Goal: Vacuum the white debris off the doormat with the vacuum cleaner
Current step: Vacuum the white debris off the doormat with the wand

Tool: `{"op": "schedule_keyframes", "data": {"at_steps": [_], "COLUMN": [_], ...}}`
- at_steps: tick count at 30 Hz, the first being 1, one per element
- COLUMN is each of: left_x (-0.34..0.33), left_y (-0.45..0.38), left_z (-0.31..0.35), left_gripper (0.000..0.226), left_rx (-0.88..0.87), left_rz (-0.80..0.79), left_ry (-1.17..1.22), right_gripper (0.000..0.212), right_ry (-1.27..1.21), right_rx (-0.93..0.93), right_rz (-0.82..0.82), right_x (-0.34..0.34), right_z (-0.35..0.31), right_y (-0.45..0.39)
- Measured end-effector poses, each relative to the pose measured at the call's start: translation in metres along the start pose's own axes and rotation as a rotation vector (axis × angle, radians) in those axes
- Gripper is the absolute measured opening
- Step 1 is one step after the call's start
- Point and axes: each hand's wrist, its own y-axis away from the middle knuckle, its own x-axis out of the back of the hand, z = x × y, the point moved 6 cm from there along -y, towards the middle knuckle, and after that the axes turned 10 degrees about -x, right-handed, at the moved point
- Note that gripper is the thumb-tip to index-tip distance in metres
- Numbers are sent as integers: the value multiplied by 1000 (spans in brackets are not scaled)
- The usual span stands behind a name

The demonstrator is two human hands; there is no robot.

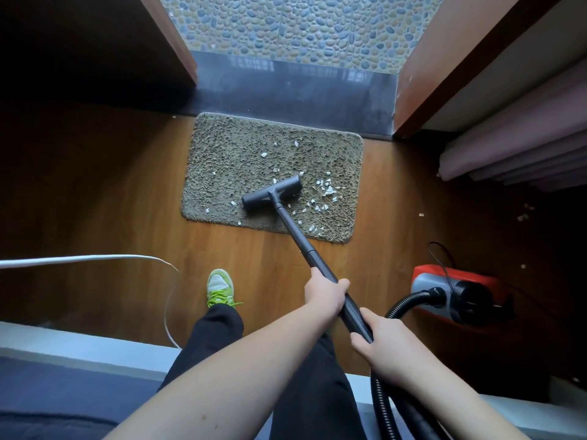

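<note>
left hand [324, 293] and right hand [379, 339]: fingers curled round wand [298, 236] | floor head [272, 193] mid-frame on doormat [222, 173] | white debris [327, 188] right of it

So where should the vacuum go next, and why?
Probably slide the nozzle a little to the right across the mat. The thickest patch of white bits lies just beside its right end, and both hands, left and right, already hold the tube, so a short push should reach it.
</note>
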Motion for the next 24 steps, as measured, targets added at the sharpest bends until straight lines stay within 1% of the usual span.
{"op": "schedule_keyframes", "data": {"at_steps": [8, 13, 14, 20, 24], "left_x": [8, 24, 29, 57, 75], "left_y": [-18, -45, -50, -78, -83], "left_z": [36, 50, 51, 57, 55], "left_gripper": [61, 87, 89, 96, 98], "left_rx": [-6, -30, -35, 14, 63], "left_rz": [34, 20, 11, -91, -139], "left_ry": [89, 207, 236, 524, 591], "right_gripper": [11, 15, 15, 13, 19], "right_ry": [20, 39, 42, 83, 138], "right_rx": [44, 61, 61, 61, 75], "right_rz": [1, 30, 35, 37, 28], "right_x": [39, 55, 58, 72, 77], "right_z": [-14, -39, -45, -87, -115], "right_y": [-23, -44, -48, -71, -67]}}
